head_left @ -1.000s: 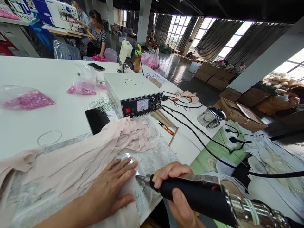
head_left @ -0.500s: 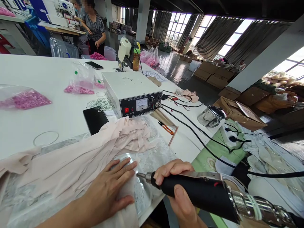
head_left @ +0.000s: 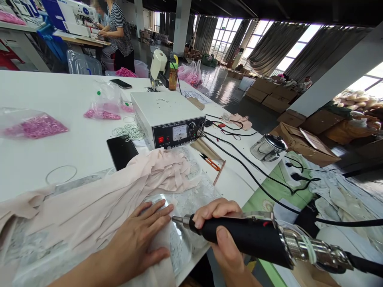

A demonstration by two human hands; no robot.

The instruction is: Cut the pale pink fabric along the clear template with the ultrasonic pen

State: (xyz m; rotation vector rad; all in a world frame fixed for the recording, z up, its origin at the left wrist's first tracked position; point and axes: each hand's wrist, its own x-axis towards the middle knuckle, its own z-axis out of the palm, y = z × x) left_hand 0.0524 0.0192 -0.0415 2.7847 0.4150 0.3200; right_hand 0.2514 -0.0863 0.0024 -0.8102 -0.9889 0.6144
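My left hand lies flat with its fingers spread on pale pink fabric strips, which rest on a scratched clear plate at the table's near edge. My right hand is wrapped round a black hand-held welding tool. The tool's metal tip points left and sits just beside my left fingertips. A black cable runs from a white control box with a meter and red switch toward the tool.
A black phone lies left of the box. Bags of pink rings, loose white rings, scissors and a steel pot are nearby. A person in a striped top stands at a far sewing table. Cardboard boxes stand on the right.
The tool's tip has edged slightly left and down toward my left fingertips. My left hand has stayed flat on the fabric. The person in the background has stood up.
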